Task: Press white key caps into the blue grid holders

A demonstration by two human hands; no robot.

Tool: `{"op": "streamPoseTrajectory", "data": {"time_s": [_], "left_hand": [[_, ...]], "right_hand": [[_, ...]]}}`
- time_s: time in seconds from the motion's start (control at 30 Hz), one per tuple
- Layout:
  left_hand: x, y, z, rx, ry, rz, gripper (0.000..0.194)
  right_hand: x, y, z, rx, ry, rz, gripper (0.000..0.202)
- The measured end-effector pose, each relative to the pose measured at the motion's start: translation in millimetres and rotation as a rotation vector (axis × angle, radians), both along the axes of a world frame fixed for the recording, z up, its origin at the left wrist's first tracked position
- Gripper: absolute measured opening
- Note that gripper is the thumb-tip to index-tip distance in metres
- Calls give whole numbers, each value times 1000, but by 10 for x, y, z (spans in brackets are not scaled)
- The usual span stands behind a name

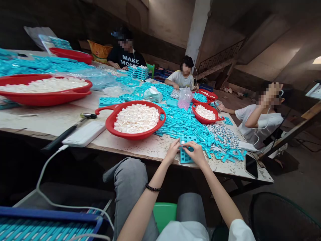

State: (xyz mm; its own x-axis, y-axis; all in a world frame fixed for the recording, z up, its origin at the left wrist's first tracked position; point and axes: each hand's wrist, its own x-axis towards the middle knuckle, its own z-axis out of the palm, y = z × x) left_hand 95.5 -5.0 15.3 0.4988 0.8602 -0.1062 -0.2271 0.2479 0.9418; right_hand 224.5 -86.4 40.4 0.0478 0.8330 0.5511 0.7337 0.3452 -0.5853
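Two bare hands, in the head view, are resting at the upper part of one blue tray (187,159), which is lying at the near edge of the table (150,147) with its rows of square openings facing up. The left hand (172,151) is bending its fingers at the tray's left side; the right hand (195,154) is reaching over the right side, its thumb and forefinger nearly closed together. A small white piece (182,143) is showing where the two sets of fingertips are meeting; which hand is gripping it, if either, cannot be told. A dark bracelet (153,188) is circling the left forearm near the wrist. A red bowl (109,124), heaped with white pieces (137,117), is standing left of the tray, near the same edge; farther left, a white power bank (84,134) is lying beside a black-handled tool (61,137). Loose blue parts (180,122) are spreading behind the tray, and small blue-and-white items (223,134) are massing toward the right edge. A phone (251,165) is lying close to the near right corner. Two co-workers are sitting along the far edge; a third (265,117), at the right edge, is holding one hand up to the head.
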Motion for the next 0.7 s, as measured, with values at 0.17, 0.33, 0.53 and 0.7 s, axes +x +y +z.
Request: {"op": "streamPoseTrajectory", "data": {"time_s": [0.17,0.33,0.53,0.7], "left_hand": [[5,-1,-2,-10,13,11,54],[3,13,-33,-4,-20,-7,59],[-5,10,-19,45,-66,-67,55],[-9,-3,-1,51,-48,-72,61]], "right_hand": [[30,12,-9,5,-20,36,12],[10,-1,-39,10,-3,11,13],[-16,-8,-39,-6,19,-26,13],[-24,-15,31,-42,7,-26,14]]}}
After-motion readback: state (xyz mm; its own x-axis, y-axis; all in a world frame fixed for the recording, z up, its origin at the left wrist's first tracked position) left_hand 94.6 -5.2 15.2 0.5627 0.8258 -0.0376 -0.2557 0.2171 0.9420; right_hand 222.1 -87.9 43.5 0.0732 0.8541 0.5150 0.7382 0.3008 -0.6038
